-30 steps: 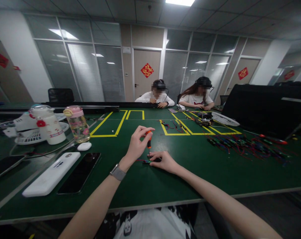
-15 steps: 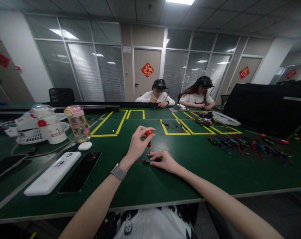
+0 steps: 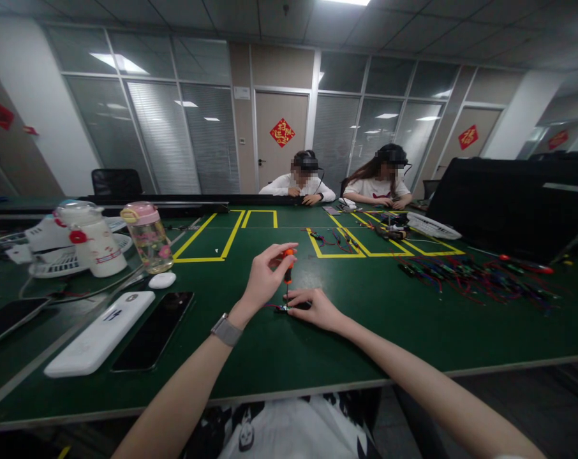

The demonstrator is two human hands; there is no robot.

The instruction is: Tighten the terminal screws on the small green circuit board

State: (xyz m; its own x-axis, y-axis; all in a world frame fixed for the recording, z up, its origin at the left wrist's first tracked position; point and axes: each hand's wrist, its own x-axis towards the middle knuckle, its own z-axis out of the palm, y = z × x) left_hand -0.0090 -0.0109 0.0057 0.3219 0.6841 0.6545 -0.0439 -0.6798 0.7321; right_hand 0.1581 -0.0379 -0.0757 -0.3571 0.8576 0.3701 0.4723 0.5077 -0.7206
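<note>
Nearest the camera, two bare forearms are stretched out over the green surface (image 3: 318, 357), a watch (image 3: 226, 330) worn on the left wrist. The left hand (image 3: 263, 280) is raised above the surface, its fingers (image 3: 282, 250) pinched around the orange handle of a small screwdriver (image 3: 288, 271), which is held upright with its tip down. Directly below those fingers, a small dark component (image 3: 284, 309) with short wires is lying on the surface; the right hand (image 3: 315, 308) is laid flat beside it, its fingers (image 3: 296, 296) pressed on the part to steady it, not closed around it.

Compared with the frames from a second earlier, almost nothing has shifted: the screwdriver has stayed vertical on the same spot and the right hand has kept its place, so a screw appears to be turned in place rather than anything being moved.

To the left of the fingers, a black phone (image 3: 155, 330) and a white power bank (image 3: 100, 333) are seen, with a pink-lidded bottle (image 3: 148, 237) further off. To the right and beyond, a tangle of coloured wires (image 3: 475, 277) is spread out. Farthest away, two other people are seated at the far edge.
</note>
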